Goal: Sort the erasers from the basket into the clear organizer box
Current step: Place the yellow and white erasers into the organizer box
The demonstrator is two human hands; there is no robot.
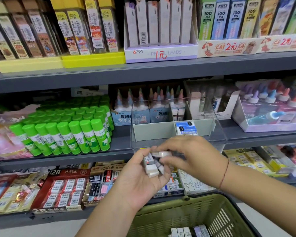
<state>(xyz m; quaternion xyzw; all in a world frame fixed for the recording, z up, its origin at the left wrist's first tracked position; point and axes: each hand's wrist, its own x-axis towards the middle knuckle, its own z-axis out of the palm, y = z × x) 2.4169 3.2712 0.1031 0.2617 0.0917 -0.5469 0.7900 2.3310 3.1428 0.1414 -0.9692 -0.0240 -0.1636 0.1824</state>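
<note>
My left hand [138,178] is palm up and grips a small bunch of erasers [152,166] in white and grey wrappers. My right hand [191,154] reaches over it and pinches one white eraser [161,153] at the top of the bunch. Both hands hover just in front of the clear organizer box [217,132] on the middle shelf. The box has grey-green dividers; blue-and-white erasers [186,128] lie in its right middle compartment and more stand in a rear one. The green basket [186,214] is below, with several erasers [190,231] at its bottom.
Green glue sticks [70,130] stand left of the box on the grey shelf [120,144]. Glue bottles and display boxes sit behind and to the right. The lower shelf holds boxed 2B and 4B erasers [65,189]. The upper shelf carries pencil lead boxes [161,53].
</note>
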